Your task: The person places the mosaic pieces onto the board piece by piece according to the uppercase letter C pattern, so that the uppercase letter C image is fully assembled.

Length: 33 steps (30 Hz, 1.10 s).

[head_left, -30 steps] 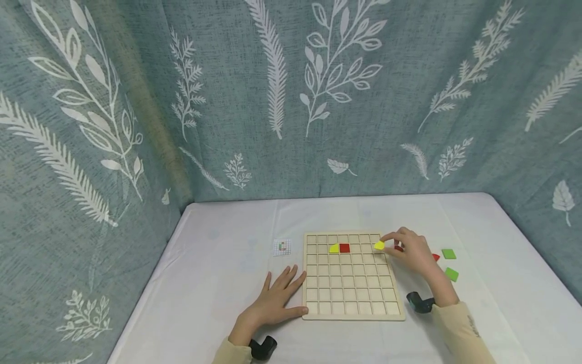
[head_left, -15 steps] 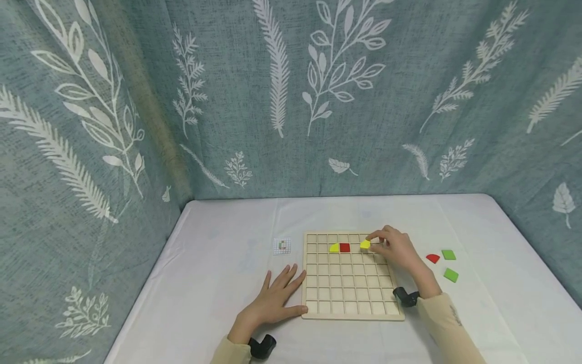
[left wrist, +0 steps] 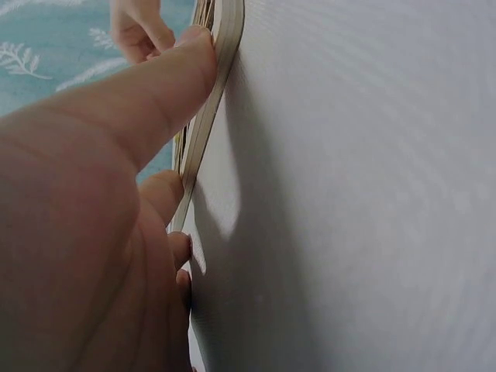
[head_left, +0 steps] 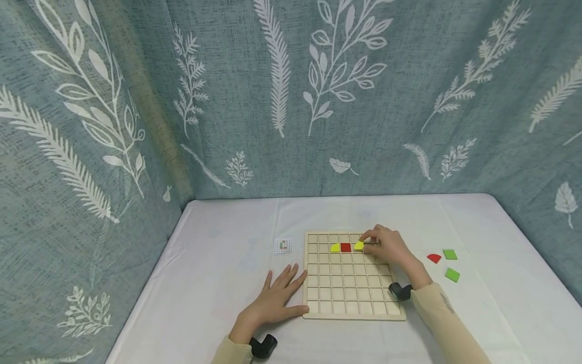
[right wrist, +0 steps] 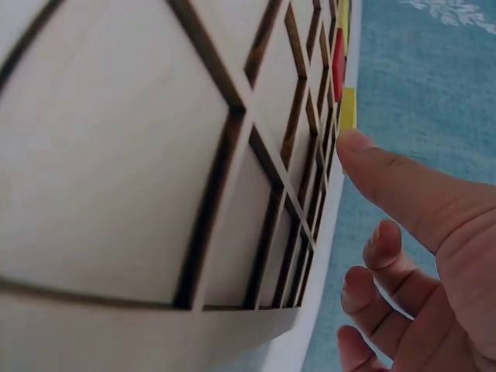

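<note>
A wooden grid board [head_left: 352,281] lies on the table. My right hand [head_left: 387,246] is over its upper right part and pinches a yellow tile [head_left: 359,246] between thumb and fingertips; the tile's edge also shows in the right wrist view beside the thumb [right wrist: 395,174]. Just left of that tile, in the same row, sit a red square tile [head_left: 345,247] and a yellow quarter-round tile [head_left: 335,247]. My left hand [head_left: 275,298] lies with spread fingers on the table, its thumb and index fingertip touching the board's left edge, as the left wrist view also shows.
Right of the board lie a red quarter-round tile [head_left: 434,258] and two green square tiles [head_left: 450,254]. A small card with a printed grid pattern [head_left: 283,246] is left of the board. A patterned curtain [head_left: 291,101] hangs behind the white table [head_left: 218,237].
Holding the yellow tile, my right hand has moved left across the board toward the red square tile. The red quarter-round tile came into fuller view. My left hand stayed in place.
</note>
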Each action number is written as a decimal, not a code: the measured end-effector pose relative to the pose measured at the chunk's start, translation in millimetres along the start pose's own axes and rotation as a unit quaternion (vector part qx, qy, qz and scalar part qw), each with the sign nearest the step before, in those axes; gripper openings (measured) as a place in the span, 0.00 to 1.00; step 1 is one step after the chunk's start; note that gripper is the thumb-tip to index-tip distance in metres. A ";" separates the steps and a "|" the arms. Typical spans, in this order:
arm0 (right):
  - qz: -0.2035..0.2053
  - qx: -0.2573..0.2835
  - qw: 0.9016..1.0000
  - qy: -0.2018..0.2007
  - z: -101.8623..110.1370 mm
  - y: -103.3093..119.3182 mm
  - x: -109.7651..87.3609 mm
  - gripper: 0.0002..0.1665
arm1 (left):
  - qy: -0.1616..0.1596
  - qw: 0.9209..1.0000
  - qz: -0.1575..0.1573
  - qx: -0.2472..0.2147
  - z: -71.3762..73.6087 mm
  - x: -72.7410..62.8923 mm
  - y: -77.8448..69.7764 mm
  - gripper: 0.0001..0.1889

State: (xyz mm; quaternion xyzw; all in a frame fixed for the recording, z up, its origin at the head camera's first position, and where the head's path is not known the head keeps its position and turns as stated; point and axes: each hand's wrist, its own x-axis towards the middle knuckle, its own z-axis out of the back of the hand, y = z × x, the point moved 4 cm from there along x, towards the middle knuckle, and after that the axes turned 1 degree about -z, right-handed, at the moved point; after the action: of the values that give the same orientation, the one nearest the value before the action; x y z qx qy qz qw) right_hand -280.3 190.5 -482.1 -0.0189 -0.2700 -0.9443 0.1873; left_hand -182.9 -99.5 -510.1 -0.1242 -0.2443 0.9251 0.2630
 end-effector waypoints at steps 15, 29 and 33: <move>-0.001 -0.024 0.999 0.025 -5.6 -2.8 6.7 0.11 | 0.000 1.000 -0.002 0.000 1.1 -0.7 -0.9 0.41; -0.015 -0.016 1.000 0.022 -3.2 -2.4 1.3 0.12 | -0.003 1.000 0.000 0.000 1.1 0.1 -0.6 0.41; -0.012 -0.007 1.000 0.014 -0.4 -1.1 -2.4 0.12 | -0.003 1.000 -0.001 0.003 0.7 0.1 -0.6 0.41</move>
State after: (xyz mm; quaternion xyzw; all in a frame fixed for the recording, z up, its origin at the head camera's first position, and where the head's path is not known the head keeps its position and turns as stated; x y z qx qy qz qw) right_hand -278.4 191.9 -483.4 -0.0041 -0.2608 -0.9485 0.1797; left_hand -183.0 -99.2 -509.2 -0.1205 -0.2428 0.9257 0.2640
